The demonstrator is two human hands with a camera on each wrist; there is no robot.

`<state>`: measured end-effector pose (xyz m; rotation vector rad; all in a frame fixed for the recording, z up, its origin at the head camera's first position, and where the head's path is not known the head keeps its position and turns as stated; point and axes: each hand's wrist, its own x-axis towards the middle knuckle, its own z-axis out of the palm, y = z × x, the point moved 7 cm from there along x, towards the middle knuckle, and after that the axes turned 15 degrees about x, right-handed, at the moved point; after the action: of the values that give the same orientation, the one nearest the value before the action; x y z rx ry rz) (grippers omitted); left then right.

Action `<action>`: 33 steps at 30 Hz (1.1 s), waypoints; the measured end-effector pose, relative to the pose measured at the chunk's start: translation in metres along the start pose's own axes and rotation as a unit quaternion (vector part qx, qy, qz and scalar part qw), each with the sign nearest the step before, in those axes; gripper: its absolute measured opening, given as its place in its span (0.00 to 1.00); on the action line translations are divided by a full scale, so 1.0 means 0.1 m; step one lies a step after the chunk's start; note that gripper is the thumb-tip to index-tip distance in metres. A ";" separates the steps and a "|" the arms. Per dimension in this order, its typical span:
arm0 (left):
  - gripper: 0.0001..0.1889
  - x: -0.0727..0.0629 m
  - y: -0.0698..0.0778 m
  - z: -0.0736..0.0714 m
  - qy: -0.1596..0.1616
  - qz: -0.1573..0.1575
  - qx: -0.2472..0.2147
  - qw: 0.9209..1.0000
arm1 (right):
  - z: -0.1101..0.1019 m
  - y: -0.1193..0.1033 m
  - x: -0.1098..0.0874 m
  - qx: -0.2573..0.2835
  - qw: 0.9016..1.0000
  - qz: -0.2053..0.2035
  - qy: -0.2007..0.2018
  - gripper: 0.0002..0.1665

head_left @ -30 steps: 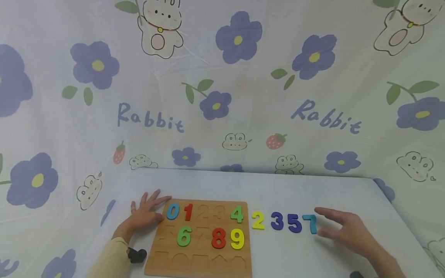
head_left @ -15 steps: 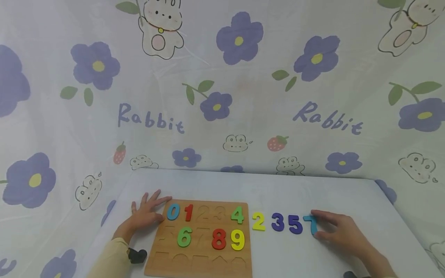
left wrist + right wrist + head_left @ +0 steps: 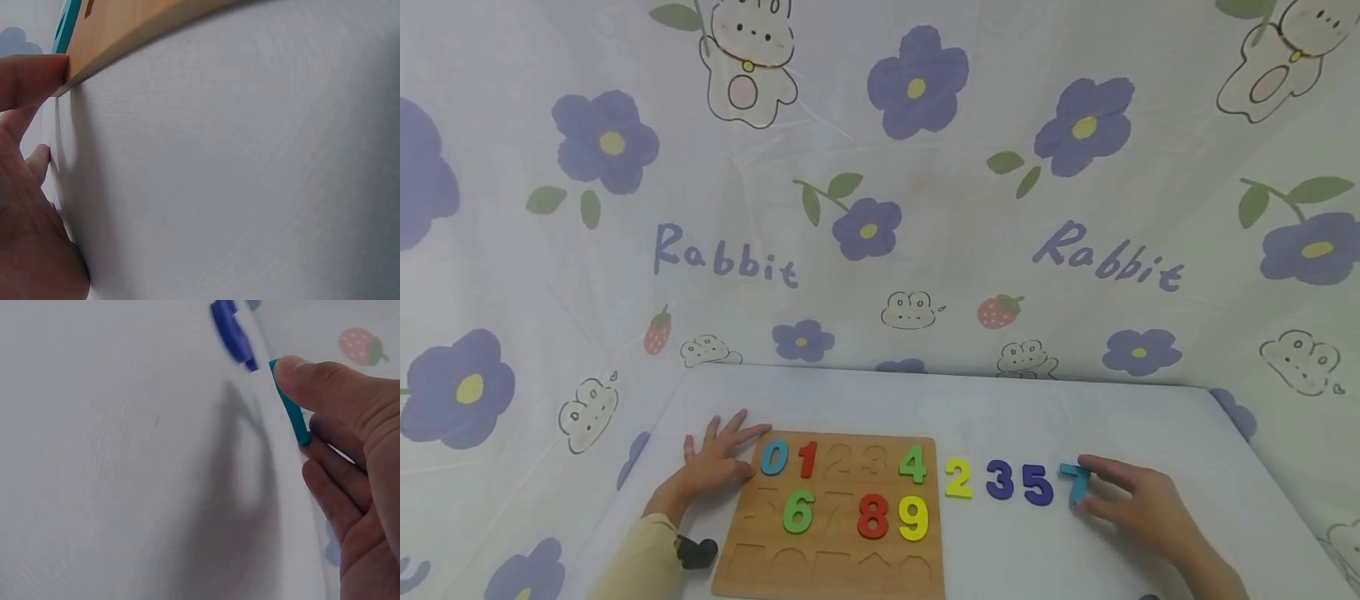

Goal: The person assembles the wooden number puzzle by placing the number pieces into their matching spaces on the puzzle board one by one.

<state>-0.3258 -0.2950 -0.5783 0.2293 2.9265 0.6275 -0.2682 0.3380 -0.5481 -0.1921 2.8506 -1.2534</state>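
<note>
My right hand pinches the blue number 7 between thumb and fingers, at the right end of a row of loose numbers. In the right wrist view the 7 shows edge-on under the thumb, and a shadow falls on the table beside it. Beside it on the table lie a purple 5, a purple 3 and a yellow 2. My left hand touches the upper left edge of the wooden number board with its fingers spread.
Seated on the board are a blue 0, red 1, green 4, green 6, red 8 and yellow 9. Other recesses show bare wood. Behind the white table hangs a flowered cloth.
My right hand has come in to the blue 7 and taken hold of it. The 7 has since shifted slightly and tilted. My left hand has stayed at the board.
</note>
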 end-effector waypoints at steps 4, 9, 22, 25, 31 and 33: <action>0.37 0.00 -0.01 0.01 0.005 0.001 0.002 1.000 | -0.06 -0.19 -0.11 -0.005 1.000 -0.001 0.017 0.41; 0.38 -0.01 0.01 -0.01 -0.009 -0.019 0.025 0.999 | -0.09 -0.53 -0.25 -0.001 0.999 -0.006 0.043 0.43; 0.37 -0.01 0.00 0.02 0.005 -0.008 0.012 1.000 | 0.23 -1.31 -0.35 0.035 0.998 -0.018 0.048 0.40; 0.38 -0.03 0.05 -0.01 -0.006 -0.015 0.008 1.000 | 0.36 -1.45 -0.33 0.052 0.998 -0.014 0.043 0.39; 0.38 -0.04 0.06 -0.03 -0.004 -0.006 0.005 1.000 | 0.58 -1.72 -0.27 0.091 0.995 -0.019 0.035 0.37; 0.37 -0.03 0.05 -0.03 0.003 0.000 0.002 1.000 | 0.66 -1.81 -0.24 0.105 0.994 -0.021 0.032 0.36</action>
<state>-0.3224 -0.2923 -0.5735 0.2284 2.9346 0.6238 -0.2211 0.1711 -0.4602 -0.2116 2.7533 -1.5816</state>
